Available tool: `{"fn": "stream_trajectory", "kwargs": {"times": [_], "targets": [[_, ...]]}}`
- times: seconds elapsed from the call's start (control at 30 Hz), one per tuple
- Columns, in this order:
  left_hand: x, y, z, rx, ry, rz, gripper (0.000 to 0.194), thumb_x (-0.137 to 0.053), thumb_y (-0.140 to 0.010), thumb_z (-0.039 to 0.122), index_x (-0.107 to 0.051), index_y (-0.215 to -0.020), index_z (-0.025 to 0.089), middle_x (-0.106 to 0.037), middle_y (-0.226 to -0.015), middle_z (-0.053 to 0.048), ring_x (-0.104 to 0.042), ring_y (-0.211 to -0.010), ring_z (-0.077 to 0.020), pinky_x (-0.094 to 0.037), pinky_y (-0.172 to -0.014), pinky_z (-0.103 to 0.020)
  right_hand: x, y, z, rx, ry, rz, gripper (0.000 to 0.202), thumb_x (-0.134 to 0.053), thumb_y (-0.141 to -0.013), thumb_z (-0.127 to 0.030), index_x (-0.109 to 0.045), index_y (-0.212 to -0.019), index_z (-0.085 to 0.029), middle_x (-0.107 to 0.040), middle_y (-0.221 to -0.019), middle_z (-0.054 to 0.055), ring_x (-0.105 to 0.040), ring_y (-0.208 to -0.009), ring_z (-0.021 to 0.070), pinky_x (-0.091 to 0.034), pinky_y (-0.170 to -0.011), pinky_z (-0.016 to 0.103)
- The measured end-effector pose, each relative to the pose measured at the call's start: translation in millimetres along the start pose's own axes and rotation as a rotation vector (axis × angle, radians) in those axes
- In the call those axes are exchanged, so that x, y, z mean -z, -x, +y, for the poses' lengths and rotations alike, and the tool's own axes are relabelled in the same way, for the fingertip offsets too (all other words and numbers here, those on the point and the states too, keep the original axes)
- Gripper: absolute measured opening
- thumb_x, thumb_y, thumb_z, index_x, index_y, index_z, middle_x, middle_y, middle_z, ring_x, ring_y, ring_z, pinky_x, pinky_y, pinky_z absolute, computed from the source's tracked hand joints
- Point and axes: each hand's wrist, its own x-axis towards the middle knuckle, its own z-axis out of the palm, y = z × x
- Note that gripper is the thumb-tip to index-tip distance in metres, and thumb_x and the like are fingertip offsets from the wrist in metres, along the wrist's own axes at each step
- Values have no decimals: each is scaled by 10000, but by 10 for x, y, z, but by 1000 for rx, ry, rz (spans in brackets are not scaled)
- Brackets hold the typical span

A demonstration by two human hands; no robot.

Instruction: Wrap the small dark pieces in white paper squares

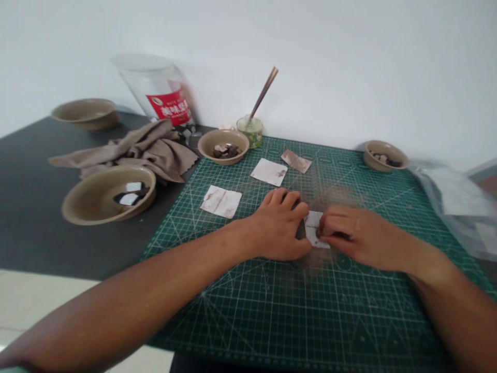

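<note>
A small white paper (pixel 312 223) with a crease and brown smudges lies on the green cutting mat (pixel 248 311). My left hand (pixel 281 225) rests at its left edge, fingers spread, the thumb and forefinger touching or nearly touching it. Over its right part my right hand (pixel 349 233) is closed in a pinch, with something small and dark at the fingertips, too hidden to name. Brown smears surround the paper. Beyond my left hand lie a creased paper square (pixel 221 201), another white paper square (pixel 269 172) and a brown-stained paper piece (pixel 296 161).
Bowls with dark pieces stand at the mat's back left (pixel 223 135) and back right (pixel 384 147). Further left are a bowl with silvery-white pieces (pixel 85 204), a brown cloth (pixel 135 147), another bowl (pixel 85 111) and a clear jar (pixel 143 77). Chopsticks (pixel 264 93) stand in a cup (pixel 254 137).
</note>
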Motion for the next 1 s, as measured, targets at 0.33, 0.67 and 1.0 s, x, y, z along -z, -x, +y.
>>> {"fn": "stream_trajectory", "kwargs": {"times": [0.33, 0.67, 1.0], "targets": [[-1, 3, 3, 6, 8, 11, 467, -583, -832, 504, -531, -1186, 203, -490, -1318, -112, -406, -1287, -362, -324, -1131, -551, 8, 35, -55, 6, -19, -18, 138, -555, -978, -211, -654, -882, -207, -622, -908, 23, -585, -765, 155, -418, -685, 304], [2, 11, 7, 10, -3, 11, 465, -576, -836, 499, -537, -1188, 198, -487, -1324, -108, -393, -1297, -369, -325, -1135, -544, 3, 13, 7, 23, -27, -17, 156, -554, -981, -211, -666, -873, -204, -627, -909, 31, -589, -783, 162, -436, -708, 310], [3, 9, 6, 3, 1, 7, 476, -573, -837, 507, -541, -1183, 183, -484, -1319, -126, -400, -1295, -377, -320, -1132, -558, 31, 9, 41, 44, -17, -25, 180, -536, -1000, -234, -660, -875, -201, -629, -905, 34, -590, -777, 160, -444, -709, 307]]}}
